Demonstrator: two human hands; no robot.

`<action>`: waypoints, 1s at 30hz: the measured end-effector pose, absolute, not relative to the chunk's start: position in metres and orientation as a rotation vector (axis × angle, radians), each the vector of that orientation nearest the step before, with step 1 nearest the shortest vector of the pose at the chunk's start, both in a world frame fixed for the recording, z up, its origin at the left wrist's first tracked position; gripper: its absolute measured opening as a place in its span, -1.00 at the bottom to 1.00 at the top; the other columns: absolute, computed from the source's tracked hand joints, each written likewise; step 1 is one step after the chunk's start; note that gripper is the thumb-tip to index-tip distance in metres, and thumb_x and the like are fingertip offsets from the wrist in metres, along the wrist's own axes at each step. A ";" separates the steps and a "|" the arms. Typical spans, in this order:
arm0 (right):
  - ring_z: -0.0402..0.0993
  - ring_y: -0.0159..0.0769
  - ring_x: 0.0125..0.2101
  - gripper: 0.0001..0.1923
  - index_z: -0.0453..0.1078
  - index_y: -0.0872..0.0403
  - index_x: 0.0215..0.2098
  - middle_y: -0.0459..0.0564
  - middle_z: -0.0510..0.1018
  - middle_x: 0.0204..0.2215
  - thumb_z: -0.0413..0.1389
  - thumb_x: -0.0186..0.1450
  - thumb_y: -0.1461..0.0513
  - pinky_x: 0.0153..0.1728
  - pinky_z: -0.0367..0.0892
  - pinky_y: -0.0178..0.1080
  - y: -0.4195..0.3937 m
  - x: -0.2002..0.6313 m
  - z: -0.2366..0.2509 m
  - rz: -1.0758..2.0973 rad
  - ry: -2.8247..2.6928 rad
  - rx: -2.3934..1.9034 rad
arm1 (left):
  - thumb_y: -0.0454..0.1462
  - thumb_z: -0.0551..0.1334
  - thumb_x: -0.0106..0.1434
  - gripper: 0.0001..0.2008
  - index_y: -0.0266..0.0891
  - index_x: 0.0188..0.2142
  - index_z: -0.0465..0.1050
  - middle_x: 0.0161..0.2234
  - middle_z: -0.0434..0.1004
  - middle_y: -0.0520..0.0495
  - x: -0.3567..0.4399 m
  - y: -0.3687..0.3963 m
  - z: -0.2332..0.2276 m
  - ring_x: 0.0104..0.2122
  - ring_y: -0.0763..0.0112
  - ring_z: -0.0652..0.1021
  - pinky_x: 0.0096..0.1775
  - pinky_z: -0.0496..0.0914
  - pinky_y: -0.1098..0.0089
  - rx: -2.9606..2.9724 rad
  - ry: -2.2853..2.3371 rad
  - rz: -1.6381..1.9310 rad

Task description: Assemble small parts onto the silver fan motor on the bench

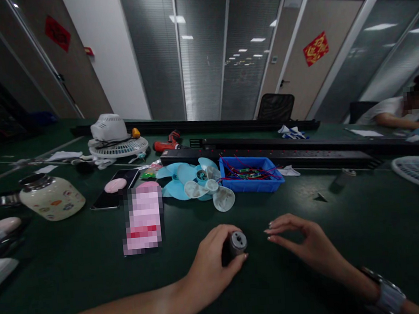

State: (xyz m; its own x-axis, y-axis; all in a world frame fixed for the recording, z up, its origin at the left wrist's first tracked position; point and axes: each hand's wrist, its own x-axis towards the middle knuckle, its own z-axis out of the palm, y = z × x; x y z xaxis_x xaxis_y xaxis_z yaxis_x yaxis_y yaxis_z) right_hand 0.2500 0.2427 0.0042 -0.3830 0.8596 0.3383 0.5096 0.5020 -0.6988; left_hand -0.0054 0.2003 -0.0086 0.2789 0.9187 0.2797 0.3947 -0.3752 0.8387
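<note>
My left hand (218, 254) curls around a small grey cylindrical motor (238, 241), thumb on the near side and fingers behind. The motor's round end, with a dark centre and small holes, faces up toward me. To the right, my right hand (301, 242) hovers apart from it, thumb and fingers spaced with nothing between them. Beyond both hands lie light blue and whitish fan blades (182, 179) in a pile. Beside these, a blue plastic bin (252, 185) holds red wires and small green parts.
A pink packet (145, 216), a phone (105, 198) and a cream jug (53, 197) lie to the left. Farther back are a white fan (110, 131), a red power drill (166, 143) and long black rails (268, 152). Another person (392, 111) sits at far right, near a fan grille (416, 170).
</note>
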 end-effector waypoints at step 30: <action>0.58 -0.25 -0.27 -0.87 0.54 -0.03 -0.26 -0.11 0.65 -0.32 0.27 0.25 0.33 -0.22 0.45 -0.19 0.234 0.179 0.023 0.803 -2.050 -0.847 | -0.41 0.34 0.15 -0.65 -0.21 -0.07 0.39 -0.15 0.51 -0.07 -0.005 0.202 -0.018 -0.19 0.27 0.53 -0.12 0.41 0.28 1.907 1.139 1.084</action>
